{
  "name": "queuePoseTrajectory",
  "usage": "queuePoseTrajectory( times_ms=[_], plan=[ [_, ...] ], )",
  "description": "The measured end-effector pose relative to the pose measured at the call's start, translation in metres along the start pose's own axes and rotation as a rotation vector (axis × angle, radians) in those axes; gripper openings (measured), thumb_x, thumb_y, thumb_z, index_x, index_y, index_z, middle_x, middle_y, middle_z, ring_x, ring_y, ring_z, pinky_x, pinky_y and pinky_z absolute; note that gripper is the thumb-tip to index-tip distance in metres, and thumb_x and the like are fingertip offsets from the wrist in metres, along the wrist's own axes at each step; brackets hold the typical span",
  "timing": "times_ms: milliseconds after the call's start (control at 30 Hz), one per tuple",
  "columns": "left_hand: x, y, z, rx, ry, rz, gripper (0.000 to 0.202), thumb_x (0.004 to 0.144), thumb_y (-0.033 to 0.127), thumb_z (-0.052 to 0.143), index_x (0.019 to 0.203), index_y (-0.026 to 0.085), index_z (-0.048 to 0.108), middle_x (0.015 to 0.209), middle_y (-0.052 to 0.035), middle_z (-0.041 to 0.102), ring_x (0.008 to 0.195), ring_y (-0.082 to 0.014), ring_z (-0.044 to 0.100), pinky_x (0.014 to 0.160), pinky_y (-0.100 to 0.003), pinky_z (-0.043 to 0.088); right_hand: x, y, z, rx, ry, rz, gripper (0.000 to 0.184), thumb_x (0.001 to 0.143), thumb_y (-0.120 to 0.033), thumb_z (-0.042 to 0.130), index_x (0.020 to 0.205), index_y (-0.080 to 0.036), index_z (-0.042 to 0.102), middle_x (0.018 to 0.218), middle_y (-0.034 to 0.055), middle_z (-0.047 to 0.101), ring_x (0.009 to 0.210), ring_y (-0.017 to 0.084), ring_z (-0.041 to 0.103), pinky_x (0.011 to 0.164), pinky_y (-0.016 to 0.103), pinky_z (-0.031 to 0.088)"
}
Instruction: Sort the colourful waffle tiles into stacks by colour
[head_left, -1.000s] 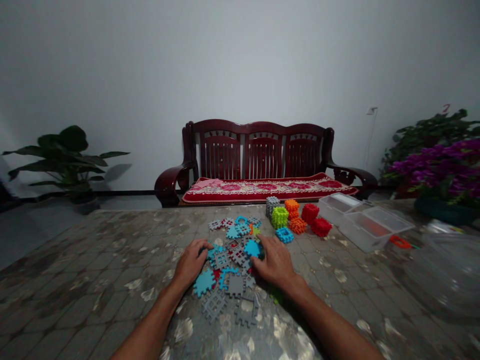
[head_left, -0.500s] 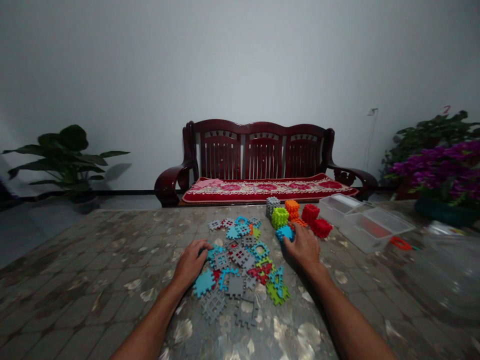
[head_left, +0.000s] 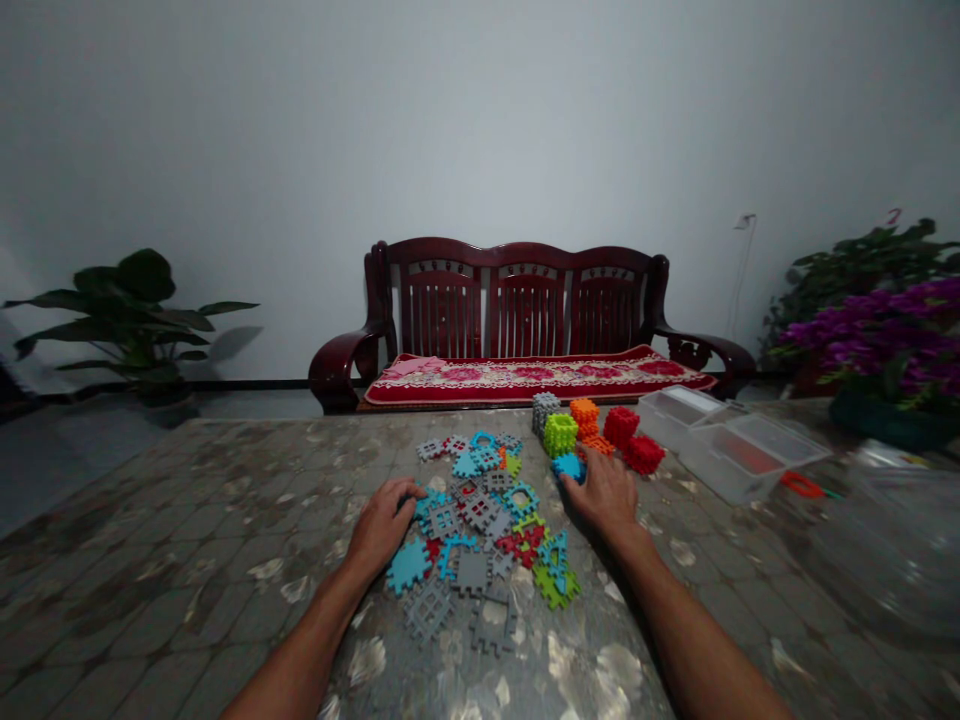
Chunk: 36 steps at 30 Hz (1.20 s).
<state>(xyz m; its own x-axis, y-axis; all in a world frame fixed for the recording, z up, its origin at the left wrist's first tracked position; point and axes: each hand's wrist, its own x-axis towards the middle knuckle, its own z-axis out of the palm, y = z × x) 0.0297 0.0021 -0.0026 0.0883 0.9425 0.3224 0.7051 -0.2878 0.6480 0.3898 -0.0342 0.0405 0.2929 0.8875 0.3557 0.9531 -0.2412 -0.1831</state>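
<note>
A loose pile of flat interlocking tiles (head_left: 474, 572) in grey, blue, red and green lies in the middle of the table. My left hand (head_left: 382, 522) rests at the pile's left edge, fingers loosely bent and apart, its fingertips beside a blue tile (head_left: 430, 502). Over to the right, my right hand (head_left: 606, 492) is closed round the near right side of a small blue tile stack (head_left: 568, 466); some of its fingertips are hidden. Just behind that stack stand a lime-green tile block (head_left: 560, 435), a grey stack (head_left: 545, 408) and orange tiles (head_left: 584, 416).
Two red tile blocks (head_left: 643, 455) sit right of the orange ones. Farther right are a clear plastic box (head_left: 739, 470), an orange-handled tool (head_left: 801, 486) and a large transparent container (head_left: 892, 540). A purple flower pot (head_left: 889, 422) stands at the table's right; a wooden bench (head_left: 525, 300) is beyond.
My right hand has shifted very slightly left and toward me at the blue stack. My left hand and the tile pile look unchanged.
</note>
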Motion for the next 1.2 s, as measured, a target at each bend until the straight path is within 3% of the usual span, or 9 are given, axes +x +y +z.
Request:
queuePoseTrajectory(
  times_ms=[133, 233, 333, 467, 633, 733, 833, 967, 1200],
  plan=[
    [0.000, 0.004, -0.003, -0.002, -0.025, -0.013, 0.029, 0.083, 0.032, 0.047, 0.091, 0.025, 0.074, 0.123, -0.0055, 0.072, 0.121, -0.0236, 0.063, 0.111, -0.041, 0.044, -0.004, 0.001, -0.001, 0.037, 0.061, -0.051, 0.045, 0.090, -0.040, 0.062, 0.130, -0.020, 0.061, 0.122, 0.0132, 0.067, 0.112, 0.030, 0.055, 0.091, 0.039, 0.038],
    [-0.001, 0.008, -0.007, 0.019, -0.095, -0.010, 0.030, 0.084, 0.036, 0.051, 0.100, 0.025, 0.075, 0.129, -0.0066, 0.070, 0.125, -0.0261, 0.061, 0.113, -0.044, 0.042, -0.012, -0.006, -0.001, 0.186, 0.077, -0.201, 0.032, 0.091, -0.033, 0.060, 0.120, -0.020, 0.066, 0.116, 0.0106, 0.069, 0.108, 0.027, 0.057, 0.093, 0.037, 0.040],
    [-0.003, 0.013, -0.012, 0.060, -0.165, 0.011, 0.039, 0.079, 0.041, 0.063, 0.114, 0.026, 0.074, 0.139, -0.0089, 0.064, 0.133, -0.0308, 0.055, 0.116, -0.049, 0.037, -0.024, -0.021, -0.002, 0.356, 0.002, -0.360, 0.025, 0.091, -0.032, 0.059, 0.112, -0.022, 0.069, 0.110, 0.0077, 0.070, 0.106, 0.024, 0.060, 0.094, 0.035, 0.042],
    [-0.007, 0.019, -0.015, 0.098, -0.221, 0.028, 0.053, 0.075, 0.038, 0.072, 0.126, 0.027, 0.070, 0.146, -0.0117, 0.058, 0.139, -0.0341, 0.049, 0.118, -0.051, 0.034, -0.042, -0.040, -0.004, 0.388, -0.099, -0.417, 0.027, 0.089, -0.034, 0.062, 0.113, -0.022, 0.069, 0.110, 0.0070, 0.070, 0.105, 0.024, 0.059, 0.093, 0.035, 0.043],
    [-0.009, 0.027, -0.015, 0.168, -0.199, 0.039, 0.050, 0.075, 0.033, 0.075, 0.125, 0.031, 0.071, 0.148, -0.0096, 0.055, 0.144, -0.0360, 0.042, 0.120, -0.056, 0.028, -0.057, -0.053, -0.011, 0.439, -0.128, -0.513, 0.022, 0.088, -0.029, 0.066, 0.107, -0.020, 0.070, 0.107, 0.0069, 0.069, 0.104, 0.024, 0.057, 0.093, 0.035, 0.041],
    [-0.009, 0.026, -0.011, 0.179, -0.189, 0.067, 0.045, 0.078, 0.033, 0.073, 0.123, 0.032, 0.071, 0.148, -0.0084, 0.055, 0.144, -0.0351, 0.040, 0.120, -0.058, 0.027, -0.066, -0.066, -0.019, 0.464, -0.216, -0.636, 0.017, 0.086, -0.030, 0.070, 0.101, -0.022, 0.072, 0.101, 0.0034, 0.068, 0.100, 0.022, 0.055, 0.091, 0.034, 0.039],
    [-0.010, 0.022, -0.005, 0.174, -0.172, 0.069, 0.043, 0.083, 0.036, 0.069, 0.126, 0.032, 0.070, 0.145, -0.0084, 0.057, 0.142, -0.0323, 0.043, 0.119, -0.055, 0.028, -0.075, -0.080, -0.027, 0.413, -0.296, -0.726, 0.033, 0.080, -0.048, 0.077, 0.103, -0.024, 0.073, 0.108, 0.0037, 0.066, 0.103, 0.023, 0.053, 0.092, 0.037, 0.037],
    [-0.010, 0.019, 0.001, 0.189, -0.133, 0.067, 0.041, 0.087, 0.036, 0.065, 0.127, 0.032, 0.069, 0.143, -0.0077, 0.059, 0.139, -0.0297, 0.046, 0.119, -0.052, 0.029, -0.080, -0.093, -0.032, 0.312, -0.332, -0.735, 0.055, 0.078, -0.068, 0.072, 0.107, -0.021, 0.073, 0.114, 0.0081, 0.062, 0.106, 0.027, 0.050, 0.094, 0.042, 0.037],
    [-0.011, 0.020, 0.002, 0.199, -0.098, 0.082, 0.040, 0.087, 0.035, 0.064, 0.127, 0.032, 0.069, 0.141, -0.0065, 0.061, 0.136, -0.0291, 0.049, 0.117, -0.052, 0.031, -0.081, -0.101, -0.031, 0.266, -0.356, -0.715, 0.047, 0.078, -0.058, 0.074, 0.104, -0.020, 0.071, 0.115, 0.0095, 0.061, 0.110, 0.029, 0.050, 0.096, 0.043, 0.038]
  ],
)
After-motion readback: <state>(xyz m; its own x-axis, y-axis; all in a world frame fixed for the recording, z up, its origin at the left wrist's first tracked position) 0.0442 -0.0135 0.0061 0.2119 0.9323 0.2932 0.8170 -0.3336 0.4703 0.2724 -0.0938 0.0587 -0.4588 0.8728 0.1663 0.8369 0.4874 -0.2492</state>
